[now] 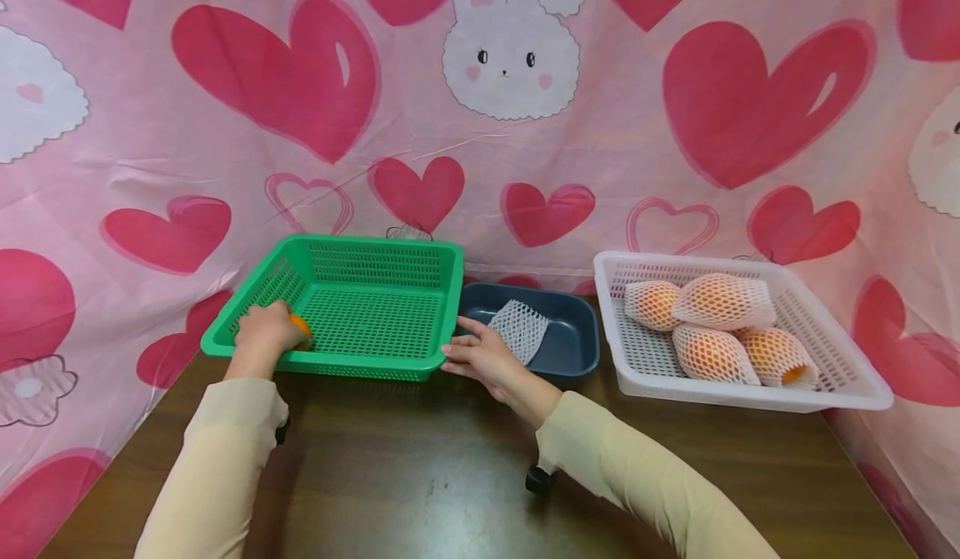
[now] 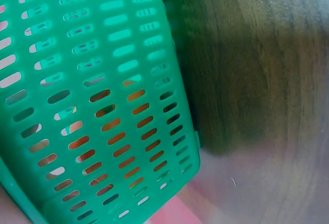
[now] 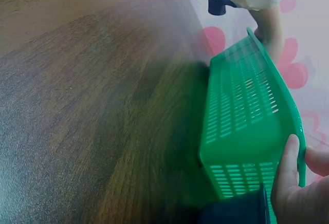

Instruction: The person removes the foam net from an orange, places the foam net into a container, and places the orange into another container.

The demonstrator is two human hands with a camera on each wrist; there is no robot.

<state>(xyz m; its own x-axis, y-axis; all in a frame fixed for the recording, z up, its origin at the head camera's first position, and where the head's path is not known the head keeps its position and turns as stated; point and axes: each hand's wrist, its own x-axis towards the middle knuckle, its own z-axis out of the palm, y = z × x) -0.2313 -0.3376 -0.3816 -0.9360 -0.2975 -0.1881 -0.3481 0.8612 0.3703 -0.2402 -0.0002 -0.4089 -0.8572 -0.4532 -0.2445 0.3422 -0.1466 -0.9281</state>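
My left hand (image 1: 267,331) reaches over the front rim into the left corner of a green plastic basket (image 1: 367,365) and holds an orange (image 1: 302,328) near its floor. Most of the fingers are hidden from above. Through the slots of the basket wall (image 2: 115,62), the left wrist view gives glimpses of orange colour. At the basket's right front corner, my right hand (image 1: 483,357) pinches the rim. In the right wrist view, digits of that hand (image 3: 300,198) lie on both sides of the green rim.
A dark blue tray (image 1: 573,334) with a white foam net (image 1: 520,330) in it stands beside the green basket. Further right, a white basket (image 1: 630,376) holds several orange fruits in foam nets (image 1: 723,301). A patterned cloth (image 1: 420,134) hangs behind the wooden table (image 1: 390,459).
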